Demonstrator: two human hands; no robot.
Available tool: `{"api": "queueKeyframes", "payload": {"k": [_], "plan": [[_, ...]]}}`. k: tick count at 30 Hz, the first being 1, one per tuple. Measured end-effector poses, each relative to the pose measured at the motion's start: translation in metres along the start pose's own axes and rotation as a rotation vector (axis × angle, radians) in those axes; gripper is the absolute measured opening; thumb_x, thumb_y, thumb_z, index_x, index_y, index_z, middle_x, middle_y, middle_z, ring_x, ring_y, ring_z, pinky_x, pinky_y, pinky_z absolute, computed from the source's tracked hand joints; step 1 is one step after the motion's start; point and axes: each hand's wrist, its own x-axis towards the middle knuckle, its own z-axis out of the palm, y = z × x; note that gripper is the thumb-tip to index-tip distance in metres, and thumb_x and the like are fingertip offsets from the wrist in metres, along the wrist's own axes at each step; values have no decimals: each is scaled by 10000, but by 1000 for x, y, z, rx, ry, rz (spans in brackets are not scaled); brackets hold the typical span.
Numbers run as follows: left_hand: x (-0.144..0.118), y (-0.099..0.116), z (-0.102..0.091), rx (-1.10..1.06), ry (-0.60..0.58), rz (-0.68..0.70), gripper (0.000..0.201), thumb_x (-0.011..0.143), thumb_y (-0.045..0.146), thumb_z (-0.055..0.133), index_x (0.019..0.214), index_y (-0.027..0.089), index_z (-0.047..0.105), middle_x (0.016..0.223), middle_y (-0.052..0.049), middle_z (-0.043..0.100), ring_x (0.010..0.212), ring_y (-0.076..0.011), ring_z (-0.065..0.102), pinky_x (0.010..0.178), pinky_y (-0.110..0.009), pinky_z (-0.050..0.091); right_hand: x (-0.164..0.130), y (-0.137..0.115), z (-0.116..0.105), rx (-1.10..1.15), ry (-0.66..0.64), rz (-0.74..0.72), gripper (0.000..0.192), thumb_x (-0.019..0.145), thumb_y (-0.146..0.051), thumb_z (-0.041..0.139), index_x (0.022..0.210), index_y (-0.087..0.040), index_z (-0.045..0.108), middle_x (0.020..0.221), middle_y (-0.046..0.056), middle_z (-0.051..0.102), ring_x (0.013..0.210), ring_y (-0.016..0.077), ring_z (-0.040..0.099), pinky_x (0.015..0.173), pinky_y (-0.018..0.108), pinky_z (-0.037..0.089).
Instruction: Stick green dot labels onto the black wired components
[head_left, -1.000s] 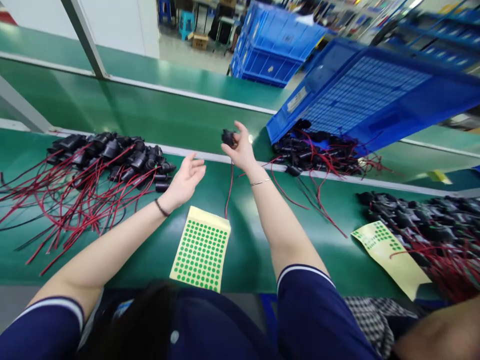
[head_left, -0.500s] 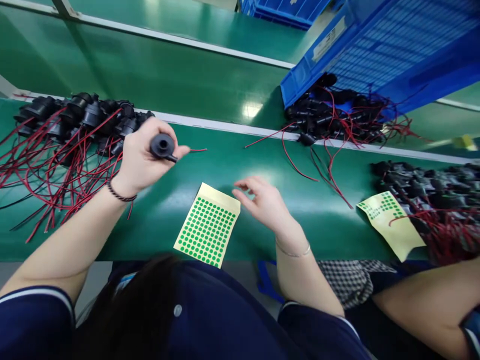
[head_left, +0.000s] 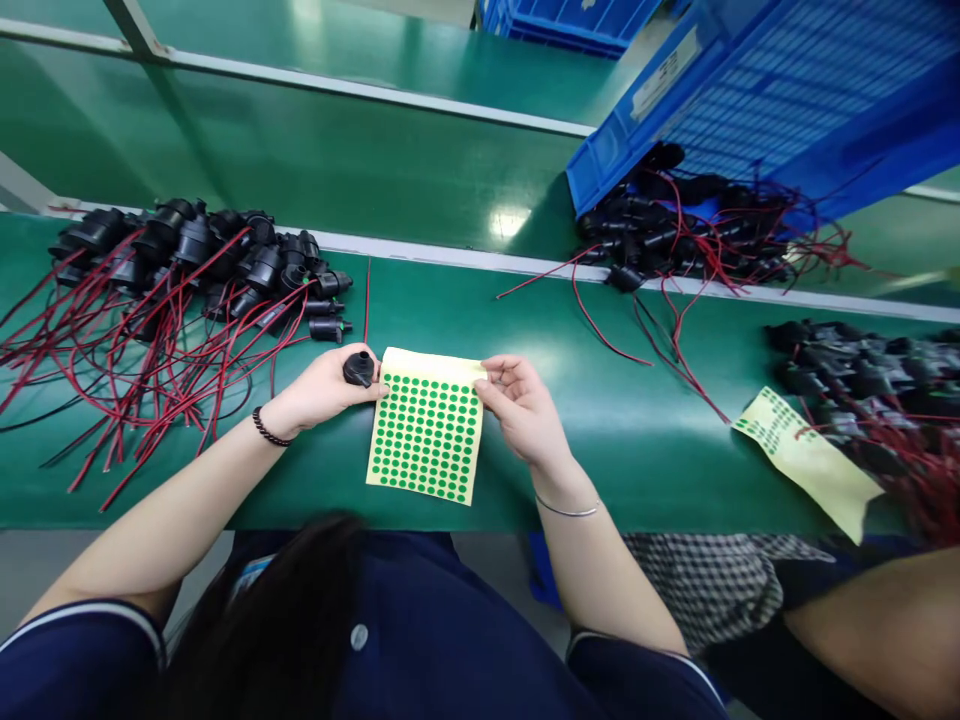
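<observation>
My left hand (head_left: 330, 388) is closed around a black cylindrical part (head_left: 359, 369) with a short spout. A red wire (head_left: 367, 300) stretches over the table just beyond that hand. The thumb of the same hand also presses on the upper left corner of a pale yellow sticker sheet (head_left: 435, 365), covered in rows of round green stickers. At the sheet's upper right corner, my right hand (head_left: 521, 410) pinches the edge between thumb and fingers.
A pile of black parts (head_left: 195, 240) with red and black wires lies on the left. More such parts spill from a tilted blue crate (head_left: 637, 130). To the right are another pile (head_left: 862, 380), a partly used sticker sheet (head_left: 806, 455) and another person's arm (head_left: 877, 640).
My left hand has come down and right with the black part to the sheet's left corner. My right hand has taken hold of the right corner. The sheet has shifted and turned slightly.
</observation>
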Motion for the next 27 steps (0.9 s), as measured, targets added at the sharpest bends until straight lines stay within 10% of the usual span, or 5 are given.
{"api": "queueKeyframes", "payload": {"k": [4,10,14,27], "plan": [[5,0,0,-315,-45,-198,272,609,305,832,716,197,607,767,-3,630,677,-136,577,681,-322,514,30,-5,9,-61,7,-36,203,911,-402,618,1031,-245,574,903,8,613,665,121,600,583,273,534],[3,4,-1,-336,4,-312,339,609,240,812,922,180,698,918,-13,652,786,-128,575,766,-287,477,34,-9,26,-657,33,-476,366,884,-472,658,1197,-286,624,1452,101,513,1416,324,408,1144,583,363],[-2,7,2,-311,-42,-285,355,651,231,787,993,182,702,958,-26,680,784,-131,591,734,-265,478,28,-13,32,-817,-114,-605,433,869,-498,686,1235,-277,617,1301,86,670,1317,317,534,1192,597,274],[-9,16,3,-116,-92,-206,344,708,183,746,1052,193,729,941,-25,745,836,-158,677,786,-274,528,20,-18,33,-688,-206,-458,397,830,-455,752,1131,-208,677,1067,96,765,984,256,706,894,429,519]]}}
